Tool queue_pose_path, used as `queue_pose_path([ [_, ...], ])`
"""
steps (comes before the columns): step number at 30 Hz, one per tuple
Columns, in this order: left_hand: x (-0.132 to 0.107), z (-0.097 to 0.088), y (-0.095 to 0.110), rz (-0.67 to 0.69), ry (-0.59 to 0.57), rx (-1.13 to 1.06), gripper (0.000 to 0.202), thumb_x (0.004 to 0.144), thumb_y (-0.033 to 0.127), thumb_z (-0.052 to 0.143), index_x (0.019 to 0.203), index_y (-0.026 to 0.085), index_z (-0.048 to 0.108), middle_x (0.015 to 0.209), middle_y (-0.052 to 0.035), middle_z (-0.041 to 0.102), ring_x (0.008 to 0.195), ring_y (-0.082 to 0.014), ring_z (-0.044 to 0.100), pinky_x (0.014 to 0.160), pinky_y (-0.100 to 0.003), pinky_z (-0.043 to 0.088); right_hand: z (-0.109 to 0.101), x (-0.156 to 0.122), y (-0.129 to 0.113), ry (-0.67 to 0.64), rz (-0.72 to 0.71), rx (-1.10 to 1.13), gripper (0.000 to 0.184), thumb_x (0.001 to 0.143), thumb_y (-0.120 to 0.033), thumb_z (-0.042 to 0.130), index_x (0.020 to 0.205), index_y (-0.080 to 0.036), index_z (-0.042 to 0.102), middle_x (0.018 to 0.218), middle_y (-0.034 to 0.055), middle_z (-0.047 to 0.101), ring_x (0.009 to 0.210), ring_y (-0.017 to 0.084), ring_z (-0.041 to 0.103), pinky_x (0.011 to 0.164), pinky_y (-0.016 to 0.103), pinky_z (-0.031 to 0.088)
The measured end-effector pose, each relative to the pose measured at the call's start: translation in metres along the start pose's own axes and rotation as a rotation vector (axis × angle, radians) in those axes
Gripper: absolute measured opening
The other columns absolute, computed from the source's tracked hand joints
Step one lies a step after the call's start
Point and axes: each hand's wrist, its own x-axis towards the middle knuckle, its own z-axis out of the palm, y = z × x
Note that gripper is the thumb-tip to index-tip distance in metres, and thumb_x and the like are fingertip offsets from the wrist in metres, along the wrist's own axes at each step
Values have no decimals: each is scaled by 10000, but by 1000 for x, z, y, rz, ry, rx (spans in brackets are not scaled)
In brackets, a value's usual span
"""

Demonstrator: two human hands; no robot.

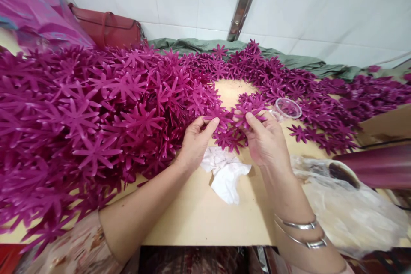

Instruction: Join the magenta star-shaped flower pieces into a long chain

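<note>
In the middle of the head view my left hand [197,139] pinches a magenta artificial flower [218,116] between thumb and fingers. Close beside it, my right hand [267,139] is closed on another magenta flower piece [252,109]; its fingertips are partly hidden by the petals. The two pieces almost meet, and I cannot tell whether they are joined. More loose flowers [228,139] lie just under and between my hands. A large heap of the same flowers [122,102] rises to the left of my left hand.
Crumpled white tissue [226,173] lies on the pale table [192,218] below my hands. A clear plastic lid [288,108] sits right of them. Darker magenta pieces [298,81] spread along the back. At right are a clear plastic bag [349,214] and a dark-mouthed container [345,173]. A red handbag [105,28] stands behind.
</note>
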Motion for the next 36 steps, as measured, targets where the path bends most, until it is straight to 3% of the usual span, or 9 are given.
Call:
queue_pose_path([
  [5,-2,0,4,38,-54,100,279,775,396,825,758,169,663,771,26,651,772,-104,558,852,-251,441,4,-4,-5,-36,-70,-107,253,801,-377,802,964,-245,660,897,-14,705,799,133,660,763,267,563],
  [8,-3,1,5,42,-117,138,276,788,403,810,777,168,667,785,20,662,768,-108,571,828,-251,462,7,-7,-8,-138,36,-184,422,691,-423,898,1018,-236,706,943,11,744,819,163,677,750,293,573],
  [11,-3,1,2,42,-136,168,264,787,386,809,802,162,670,805,12,678,773,-112,594,799,-248,480,5,-9,-6,-216,82,-268,363,668,-419,909,917,-222,734,832,-6,734,726,152,643,684,285,539],
  [15,-5,2,1,28,-74,192,255,766,337,823,896,159,694,887,-8,719,818,-127,640,844,-272,514,0,-8,-1,-187,13,-320,248,746,-404,860,828,-212,726,737,-31,686,656,117,584,666,260,494],
  [19,-5,5,5,10,-26,174,296,762,336,829,972,163,714,917,-23,748,819,-137,664,838,-287,540,0,-7,-2,-125,58,-248,333,690,-439,902,784,-208,681,689,-36,655,614,109,551,602,246,465],
  [23,-4,5,7,56,-38,141,300,786,340,813,1025,177,734,997,-31,762,887,-141,674,871,-285,541,4,-9,-6,-147,107,-230,415,662,-488,914,700,-199,618,619,-54,586,547,86,481,530,230,418],
  [28,-4,1,4,77,-71,164,217,788,337,807,923,181,736,910,-5,734,832,-124,635,829,-257,518,9,-12,-9,-209,154,-204,477,620,-530,928,671,-219,569,568,-65,553,489,90,449,485,244,396],
  [31,-2,-1,1,110,-39,174,180,821,337,780,891,181,722,897,-3,714,843,-120,615,858,-253,494,6,-9,-8,-150,120,-201,497,632,-555,916,671,-236,537,582,-60,561,519,109,483,520,259,420],
  [36,-1,-1,0,112,6,134,161,850,337,759,880,190,701,904,-6,705,866,-129,612,912,-270,481,-2,-1,-8,51,-147,-298,433,731,-551,853,702,-247,547,634,-54,549,579,123,503,575,266,441],
])
